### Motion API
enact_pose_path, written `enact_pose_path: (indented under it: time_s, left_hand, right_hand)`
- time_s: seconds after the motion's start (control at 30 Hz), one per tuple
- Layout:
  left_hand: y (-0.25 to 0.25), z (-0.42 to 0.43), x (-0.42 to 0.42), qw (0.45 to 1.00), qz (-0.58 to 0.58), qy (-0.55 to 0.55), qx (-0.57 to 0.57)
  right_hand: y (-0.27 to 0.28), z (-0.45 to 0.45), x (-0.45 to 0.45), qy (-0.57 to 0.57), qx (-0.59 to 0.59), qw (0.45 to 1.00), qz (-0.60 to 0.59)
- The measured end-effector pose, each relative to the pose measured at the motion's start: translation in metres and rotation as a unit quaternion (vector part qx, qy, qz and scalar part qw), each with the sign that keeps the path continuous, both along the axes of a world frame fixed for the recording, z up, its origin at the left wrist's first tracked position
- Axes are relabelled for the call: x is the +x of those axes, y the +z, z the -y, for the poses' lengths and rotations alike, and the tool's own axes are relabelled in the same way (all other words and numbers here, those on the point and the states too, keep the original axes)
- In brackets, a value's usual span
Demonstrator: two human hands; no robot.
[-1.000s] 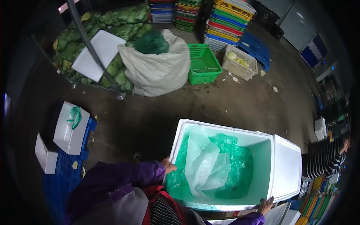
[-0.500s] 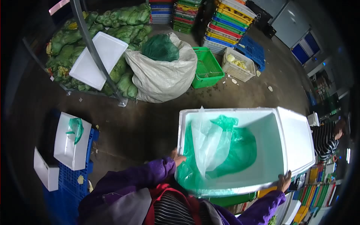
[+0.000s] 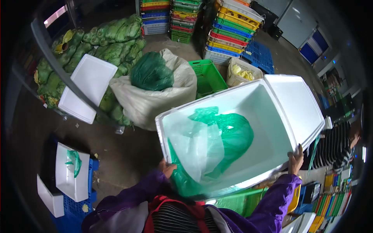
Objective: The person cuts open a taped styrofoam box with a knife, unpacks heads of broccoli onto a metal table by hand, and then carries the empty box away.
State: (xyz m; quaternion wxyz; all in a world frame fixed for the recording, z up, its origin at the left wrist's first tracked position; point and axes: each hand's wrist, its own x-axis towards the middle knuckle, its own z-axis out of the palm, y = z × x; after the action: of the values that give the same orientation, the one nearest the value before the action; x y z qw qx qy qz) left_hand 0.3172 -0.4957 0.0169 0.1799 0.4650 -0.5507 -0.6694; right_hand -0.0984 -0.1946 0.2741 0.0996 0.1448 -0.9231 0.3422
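A large white foam box (image 3: 268,120) is tilted in front of me. My left hand (image 3: 167,169) grips its left edge, with the fingers wrapped over the side. On the lower right rim, my right hand (image 3: 296,160) is closed around the edge. Inside the box lie a crumpled green plastic bag (image 3: 237,134) and a whitish translucent sheet (image 3: 194,149); part of the green plastic hangs near my left hand. A white foam panel (image 3: 296,99) sits against the box's right end; whether it is a lid or another box I cannot tell.
Ahead are a white sack (image 3: 155,103) with green netting, bagged green vegetables (image 3: 112,29), a green crate (image 3: 210,75) and stacked crates (image 3: 231,33). Another foam box (image 3: 72,186) rests on a blue pallet (image 3: 83,207) at left. A person in stripes (image 3: 332,145) is at right.
The foam box has moved up and to the left in view, now tilted with its right end higher. Both hands have kept their grip. The plastic inside has shifted, and the view has turned.
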Motion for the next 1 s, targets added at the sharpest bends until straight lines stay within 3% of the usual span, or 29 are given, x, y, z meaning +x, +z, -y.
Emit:
enact_pose_path:
  time_s: [0.03,0.1,0.17,0.27,0.33,0.47,0.6,0.67,0.73,0.83,1.0]
  left_hand:
    - [0.018,0.007,-0.027,0.998,-0.048,0.027,-0.003]
    - [0.044,0.022,-0.069,1.000,0.015,0.018,0.008]
    - [0.022,0.031,-0.108,0.999,0.018,0.034,0.017]
    - [0.057,0.037,-0.192,0.963,0.030,0.172,0.208]
    - [0.004,0.025,-0.228,0.949,-0.004,0.216,0.229]
    - [0.034,0.048,-0.336,0.891,-0.094,0.270,0.353]
    - [0.038,0.077,-0.437,0.844,-0.123,0.308,0.422]
    - [0.030,0.083,-0.483,0.817,-0.098,0.330,0.462]
    - [0.018,0.100,-0.512,0.800,-0.064,0.346,0.485]
    - [-0.031,0.054,-0.550,0.773,-0.156,0.408,0.461]
    - [-0.061,0.059,-0.628,0.935,-0.055,0.330,0.118]
  right_hand:
    - [-0.006,0.021,-0.035,0.007,0.046,0.997,-0.063]
    - [0.008,0.065,-0.100,0.066,0.054,0.992,-0.089]
    - [0.035,0.130,-0.147,0.080,0.070,0.989,-0.107]
    - [0.074,0.221,-0.214,0.121,0.085,0.985,-0.092]
    - [0.089,0.264,-0.252,0.170,0.079,0.974,-0.127]
    - [0.104,0.384,-0.338,0.297,0.042,0.943,-0.143]
    - [0.086,0.494,-0.414,0.421,0.047,0.890,-0.170]
    - [0.075,0.558,-0.430,0.435,0.102,0.882,-0.151]
    - [0.043,0.615,-0.457,0.488,0.081,0.857,-0.144]
    - [0.019,0.648,-0.473,0.500,0.096,0.852,-0.126]
    - [-0.077,0.754,-0.546,0.614,0.019,0.783,-0.092]
